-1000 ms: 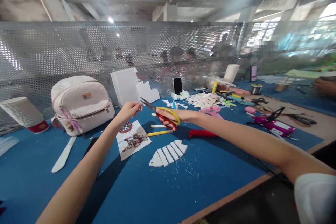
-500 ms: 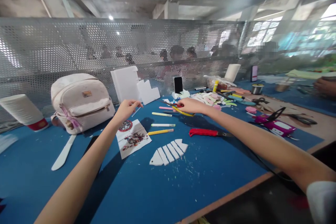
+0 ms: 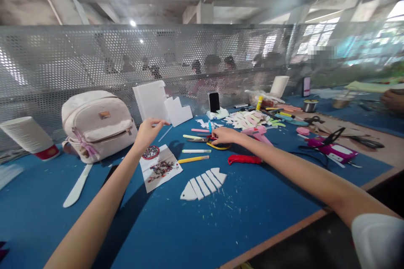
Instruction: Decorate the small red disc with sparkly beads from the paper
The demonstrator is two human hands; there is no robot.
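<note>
My left hand (image 3: pixel 149 133) is raised beside the white foam pieces, fingers stretched out, nothing visible between them. A thin pale stick (image 3: pixel 165 133) lies on the blue table just right of it. My right hand (image 3: pixel 224 135) has its fingers closed at the red and yellow handles of the scissors (image 3: pixel 199 140), whose blades point left over the markers. Nearer me, white foam strips (image 3: pixel 205 183) form a fish shape with a pointed, holed end piece. A paper sheet (image 3: pixel 172 162) bears dark and red bits and a round lid of small beads (image 3: pixel 150 152).
A pale backpack (image 3: pixel 101 126) and stacked paper cups (image 3: pixel 28 136) stand at left, near a white plastic knife (image 3: pixel 77 187). A red-handled tool (image 3: pixel 244 159) and pink glue gun (image 3: pixel 259 133) flank my right forearm. Foam scraps (image 3: pixel 249 119) and a phone (image 3: pixel 214 102) lie behind.
My right hand has moved slightly down and left, and the scissors are lower, over the markers. My left hand has shifted slightly left. The pink glue gun shows more fully.
</note>
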